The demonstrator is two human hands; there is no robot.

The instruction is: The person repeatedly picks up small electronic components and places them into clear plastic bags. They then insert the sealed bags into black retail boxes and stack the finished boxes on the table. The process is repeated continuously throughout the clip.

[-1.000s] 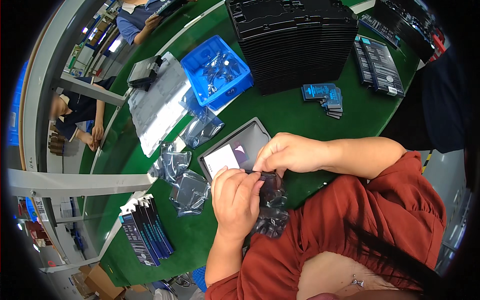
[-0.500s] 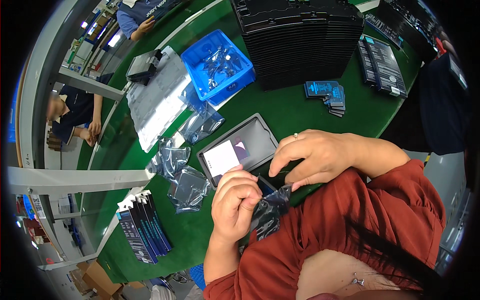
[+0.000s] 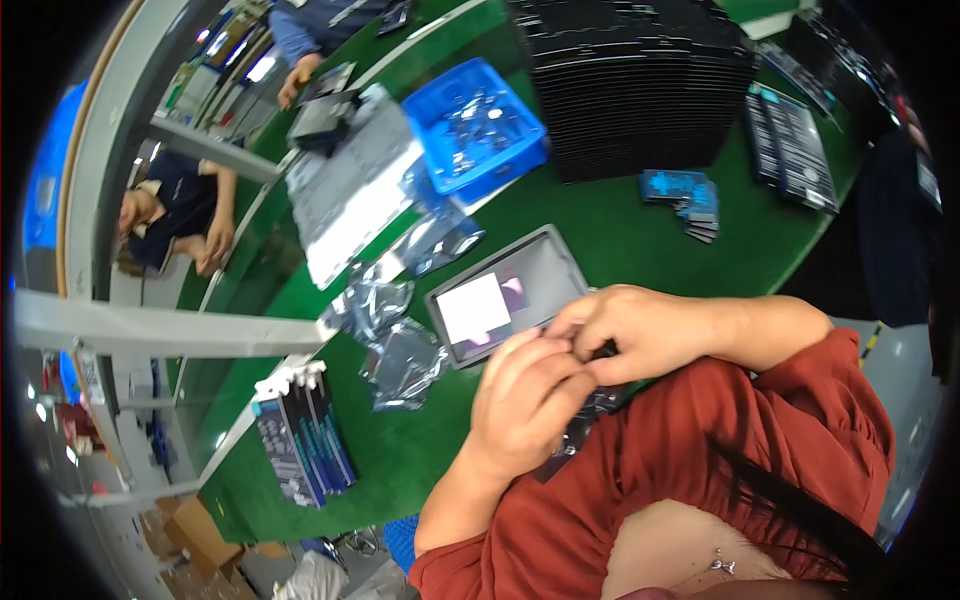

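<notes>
Close in front of my body, my left hand (image 3: pixel 527 408) and my right hand (image 3: pixel 645 330) meet with fingers curled. Between and below them hangs a crinkled, dark, shiny antistatic bag (image 3: pixel 577 435), gripped at its upper edge. The fingertips and whatever the bag contains are largely hidden behind the knuckles. Just beyond the hands lies a shallow grey box tray (image 3: pixel 556 243) with a white card (image 3: pixel 473 308) and a small purplish printed piece (image 3: pixel 514 292) in it. Left of the tray, several silvery antistatic bags (image 3: pixel 403 365) with flat items inside lie on the green table.
A blue bin (image 3: pixel 455 183) holds clear crumpled packets. Behind the tray rises a tall stack of black trays (image 3: pixel 640 110), with small blue-printed cards (image 3: pixel 680 187) before it. Slim dark boxes (image 3: pixel 305 440) stand at left. A grey metal post frames the left; other people sit across.
My hands have come together over the antistatic bag, the right moving in against the left. The dark flat item seen beside the bag is now covered. The whole view has shifted slightly.
</notes>
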